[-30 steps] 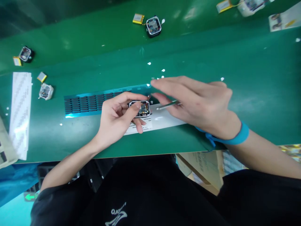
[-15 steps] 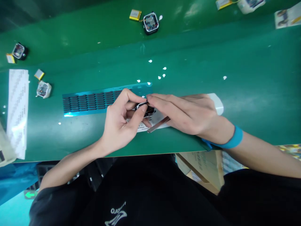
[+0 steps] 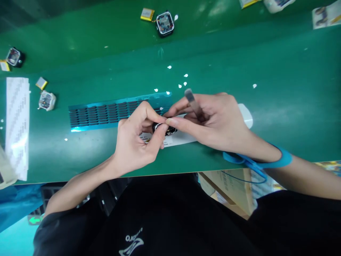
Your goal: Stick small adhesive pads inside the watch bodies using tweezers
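Note:
My left hand point(image 3: 137, 137) is closed around a small black smartwatch case point(image 3: 170, 131), its open side with inner parts facing up. Much of the case is hidden by my fingers. From the right, my right hand point(image 3: 217, 119) reaches in, its thumb and forefinger pinched at the case's upper edge beside my left fingertips. Whatever may lie in that pinch is too small to make out. Metal tweezers point(image 3: 195, 103) are tucked in the same hand, their blunt end pointing up and away. Under both hands lies a white printed sheet point(image 3: 181, 140).
A blue strip with rows of black adhesive pieces point(image 3: 106, 115) lies left. Several white stickers point(image 3: 185, 75) dot the green bench point(image 3: 226, 57). Farther back is an open black watch case point(image 3: 165, 24) wired to a battery point(image 3: 147, 14). A white case point(image 3: 47, 100) sits left.
My right hand has turned over, swinging the tweezers' blunt end from pointing toward me to pointing away. Its thumb now meets the case edge. My left hand keeps hold of the case.

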{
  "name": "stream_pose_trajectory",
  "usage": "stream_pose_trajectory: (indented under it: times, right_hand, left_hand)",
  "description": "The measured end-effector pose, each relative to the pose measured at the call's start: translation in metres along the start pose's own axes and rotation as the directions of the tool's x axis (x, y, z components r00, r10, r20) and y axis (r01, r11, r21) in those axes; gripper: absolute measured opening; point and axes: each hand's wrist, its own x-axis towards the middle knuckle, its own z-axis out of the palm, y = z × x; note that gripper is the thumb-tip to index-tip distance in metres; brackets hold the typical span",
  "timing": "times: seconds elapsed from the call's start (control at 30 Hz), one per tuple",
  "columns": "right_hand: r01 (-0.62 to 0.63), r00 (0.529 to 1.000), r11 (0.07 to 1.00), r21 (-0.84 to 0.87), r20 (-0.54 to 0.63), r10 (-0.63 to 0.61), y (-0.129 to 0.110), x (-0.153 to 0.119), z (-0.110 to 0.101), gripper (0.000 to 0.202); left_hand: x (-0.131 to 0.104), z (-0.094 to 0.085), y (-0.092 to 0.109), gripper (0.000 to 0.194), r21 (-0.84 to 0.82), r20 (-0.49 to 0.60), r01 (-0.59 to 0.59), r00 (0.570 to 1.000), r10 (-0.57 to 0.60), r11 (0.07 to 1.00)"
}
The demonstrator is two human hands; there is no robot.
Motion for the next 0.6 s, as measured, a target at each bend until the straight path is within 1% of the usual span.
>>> stream_pose_trajectory:
  times: [0.03,0.1,0.17,0.23,0.33,0.4,0.47,0.5,0.53,0.6]
  right_hand:
    - [-0.041,0.999,0.998,0.036,0.022,0.041,0.0,0.0,0.0,0.02]
    - [-0.079,0.996,0.991,0.111,0.05,0.074,0.001,-0.001,-0.001,0.018]
    - [-0.091,0.995,0.983,0.162,0.059,0.083,0.002,-0.001,0.0,0.017]
    - [-0.092,0.995,0.981,0.173,0.06,0.082,0.002,-0.001,0.0,0.016]
    - [-0.076,0.997,0.986,0.147,0.015,0.074,0.002,0.001,0.002,0.017]
    - [-0.025,0.996,0.984,0.174,-0.077,0.039,0.001,0.003,0.002,0.021]
    - [0.029,0.988,0.967,0.253,-0.155,0.011,0.0,0.005,0.0,0.031]
    - [0.052,0.983,0.964,0.263,-0.185,-0.002,0.0,0.006,-0.001,0.037]
    - [0.07,0.977,0.971,0.229,-0.21,-0.021,-0.001,0.006,-0.003,0.042]
    - [0.07,0.974,0.996,0.057,-0.221,-0.056,-0.002,0.008,-0.007,0.052]
  left_hand:
    - [0.0,0.0,0.0,0.021,-0.016,0.011,-0.005,1.0,0.005,1.0]
    - [0.001,0.001,0.0,0.024,-0.054,0.027,0.001,1.0,0.001,0.999]
    - [0.001,0.003,0.0,0.028,-0.076,0.028,0.023,0.999,-0.021,0.997]
    - [0.0,0.005,0.001,0.031,-0.083,0.021,0.042,0.999,-0.041,0.996]
    - [0.002,0.005,0.002,0.032,-0.101,0.001,0.055,0.998,-0.055,0.993]
    - [0.006,0.0,0.006,0.029,-0.082,0.019,0.08,0.997,-0.079,0.993]
    - [0.011,-0.01,0.011,0.02,-0.007,0.094,0.086,0.992,-0.084,0.996]
    - [0.014,-0.016,0.013,0.015,0.05,0.145,0.053,0.988,-0.06,0.997]
    - [0.017,-0.022,0.016,0.01,0.116,0.202,-0.003,0.979,-0.021,0.993]
    - [0.022,-0.032,0.02,0.003,0.241,0.312,-0.143,0.948,0.063,0.96]
